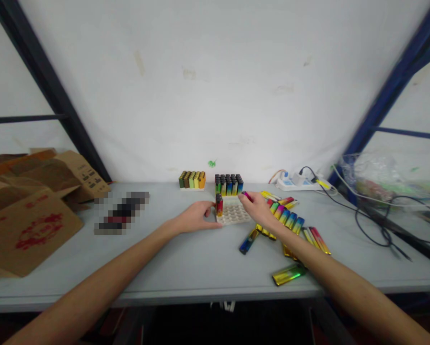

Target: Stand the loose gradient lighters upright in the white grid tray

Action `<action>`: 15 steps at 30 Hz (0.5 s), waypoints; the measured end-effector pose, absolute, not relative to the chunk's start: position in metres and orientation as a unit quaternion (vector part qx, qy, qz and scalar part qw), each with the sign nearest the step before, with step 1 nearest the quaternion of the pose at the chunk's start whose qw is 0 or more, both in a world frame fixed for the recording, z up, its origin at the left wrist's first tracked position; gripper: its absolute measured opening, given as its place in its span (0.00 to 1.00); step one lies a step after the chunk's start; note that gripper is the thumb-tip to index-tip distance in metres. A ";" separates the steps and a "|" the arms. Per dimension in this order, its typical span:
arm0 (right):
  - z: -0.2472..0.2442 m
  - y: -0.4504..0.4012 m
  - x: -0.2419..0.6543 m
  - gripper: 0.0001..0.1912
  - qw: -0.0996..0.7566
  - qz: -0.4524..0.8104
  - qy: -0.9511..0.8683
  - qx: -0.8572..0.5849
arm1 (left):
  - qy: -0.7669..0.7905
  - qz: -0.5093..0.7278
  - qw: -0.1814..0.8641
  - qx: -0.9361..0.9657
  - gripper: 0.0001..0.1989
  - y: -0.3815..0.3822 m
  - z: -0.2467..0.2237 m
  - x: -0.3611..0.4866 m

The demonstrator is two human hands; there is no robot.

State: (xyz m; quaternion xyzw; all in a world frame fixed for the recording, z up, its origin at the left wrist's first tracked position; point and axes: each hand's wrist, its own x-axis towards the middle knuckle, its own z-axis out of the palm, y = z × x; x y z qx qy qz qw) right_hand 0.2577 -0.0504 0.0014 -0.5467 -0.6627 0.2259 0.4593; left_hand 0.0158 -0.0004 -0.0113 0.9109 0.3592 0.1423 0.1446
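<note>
My left hand (pixel 196 216) is closed on the left end of a pale tray with round holes (pixel 236 215), its thumb along the front edge. Close to those fingers, red lighters (pixel 219 206) stand upright in the tray's left end. Over the right end of the tray, my right hand (pixel 257 207) pinches a purple-pink lighter (pixel 246 194), mostly hidden by the fingers. Under and beside my right forearm lies a pile of shiny multicoloured lighters (pixel 290 220). A blue-and-gold lighter (pixel 249 241) and a green-gold lighter (pixel 288 275) lie nearer the front.
Behind the tray stand a block of multicoloured lighters (pixel 229 185) and a block of yellow-toned lighters (pixel 192 180). An open cardboard box (pixel 35 220) and a blurred-out dark item (pixel 123 213) are at left. A power strip (pixel 297 181) and black cables (pixel 383 230) lie at right.
</note>
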 end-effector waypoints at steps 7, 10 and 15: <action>0.006 -0.057 0.256 0.21 0.452 0.257 -0.732 -0.439 | 0.356 0.145 0.147 0.912 0.32 -0.002 -0.008 0.016; 0.010 -0.060 0.254 0.21 0.424 0.166 -0.787 -0.417 | 0.354 0.148 0.146 0.912 0.33 -0.002 -0.009 0.016; 0.011 -0.061 0.251 0.21 0.374 0.124 -0.802 -0.449 | 0.352 0.155 0.142 0.912 0.33 0.001 -0.014 0.015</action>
